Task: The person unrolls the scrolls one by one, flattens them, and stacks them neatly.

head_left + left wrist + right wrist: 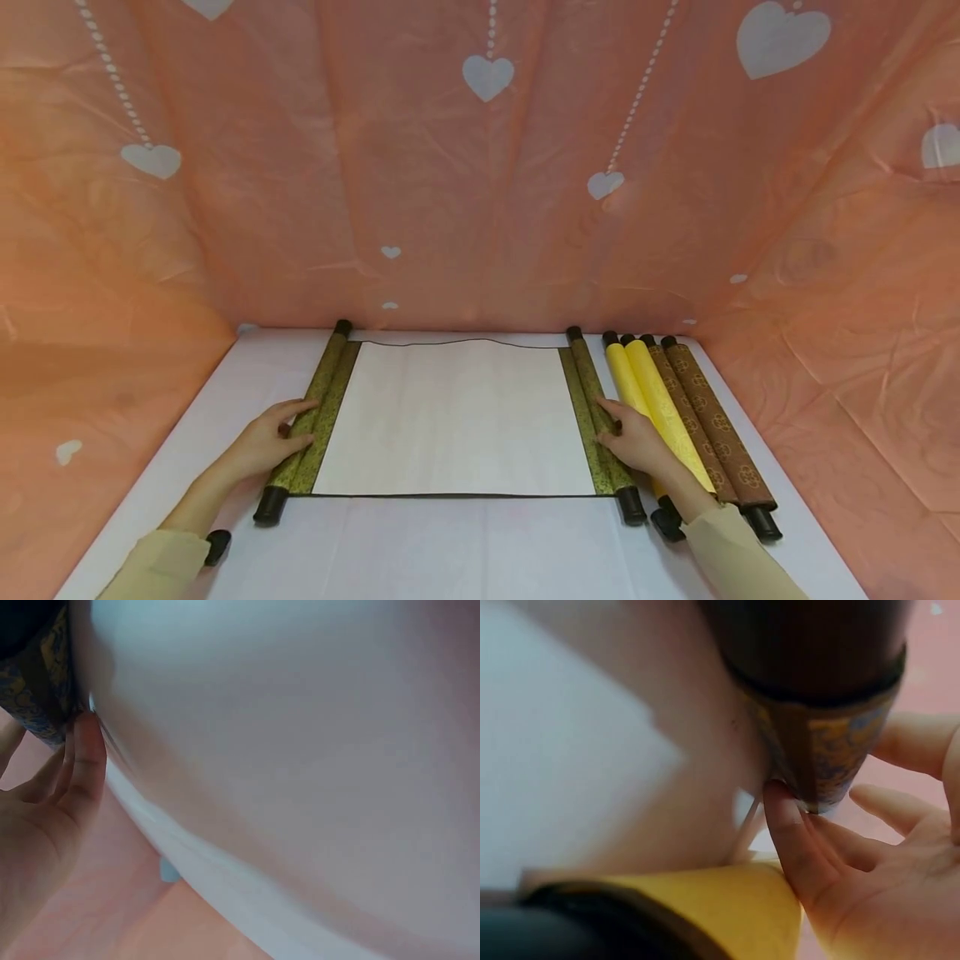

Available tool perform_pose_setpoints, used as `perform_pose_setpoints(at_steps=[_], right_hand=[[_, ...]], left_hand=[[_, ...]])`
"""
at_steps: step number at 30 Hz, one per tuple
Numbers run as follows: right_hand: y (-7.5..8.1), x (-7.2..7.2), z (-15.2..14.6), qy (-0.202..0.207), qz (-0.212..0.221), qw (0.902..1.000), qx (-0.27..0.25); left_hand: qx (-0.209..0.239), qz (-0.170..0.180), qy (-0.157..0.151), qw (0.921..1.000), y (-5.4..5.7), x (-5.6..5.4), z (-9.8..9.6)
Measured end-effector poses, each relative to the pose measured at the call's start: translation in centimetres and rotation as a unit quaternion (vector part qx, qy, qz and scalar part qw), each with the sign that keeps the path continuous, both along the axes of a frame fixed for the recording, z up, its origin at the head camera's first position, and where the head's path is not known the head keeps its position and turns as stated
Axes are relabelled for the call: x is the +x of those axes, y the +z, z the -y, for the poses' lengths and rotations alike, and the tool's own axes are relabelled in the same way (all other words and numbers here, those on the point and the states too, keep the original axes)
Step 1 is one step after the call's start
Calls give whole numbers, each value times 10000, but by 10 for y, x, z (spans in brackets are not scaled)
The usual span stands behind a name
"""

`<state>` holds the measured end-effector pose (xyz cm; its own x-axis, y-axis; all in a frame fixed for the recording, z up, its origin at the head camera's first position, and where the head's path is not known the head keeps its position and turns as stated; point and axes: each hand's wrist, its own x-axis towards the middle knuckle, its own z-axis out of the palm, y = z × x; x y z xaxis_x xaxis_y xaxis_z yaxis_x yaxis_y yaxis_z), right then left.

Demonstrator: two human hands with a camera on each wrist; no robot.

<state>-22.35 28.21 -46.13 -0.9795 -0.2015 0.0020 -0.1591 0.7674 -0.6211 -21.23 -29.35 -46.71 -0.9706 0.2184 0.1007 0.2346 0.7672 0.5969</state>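
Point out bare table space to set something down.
Free: white table between the sleeves, on the near side of the open scroll; also left of that scroll, beyond the left hand, bordered by the orange cloth. Crowded: right side, where yellow scrolls and brown scrolls lie close together near the right hand.

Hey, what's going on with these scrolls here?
A person's left hand holds the left roller of an olive-green scroll, and the right hand holds its right roller. The pale sheet between them lies spread on the white table. To the right, two yellow scrolls and two brown scrolls lie rolled up.
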Motion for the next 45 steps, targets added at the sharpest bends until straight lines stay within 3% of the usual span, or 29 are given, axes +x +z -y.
perform_pose_setpoints(at_steps=[11,19,24,29,33,37,45], right_hand=[[6,5,-2,45,-132,9999,-17],[28,12,-5,-494,-329,9969,-523],[41,12,-16,-860,-581,9903,-926],[45,14,-35,-1130,-883,9858,-869],[44,18,-54,-1241,-1040,9844,-687],[39,23,-74,-1239,-1177,9845,-397],[29,33,-104,-942,-1123,9892,3]], left_hand=[[73,50,33,10000,7,5,-7],[580,-203,156,9980,35,6,-38],[1025,-318,118,9942,50,-7,-73],[1593,-451,27,9862,58,-24,-119],[2052,-280,-134,9782,63,-34,-160],[2278,-198,-306,9730,64,-43,-202],[2317,-73,-902,9686,52,-57,-285]])
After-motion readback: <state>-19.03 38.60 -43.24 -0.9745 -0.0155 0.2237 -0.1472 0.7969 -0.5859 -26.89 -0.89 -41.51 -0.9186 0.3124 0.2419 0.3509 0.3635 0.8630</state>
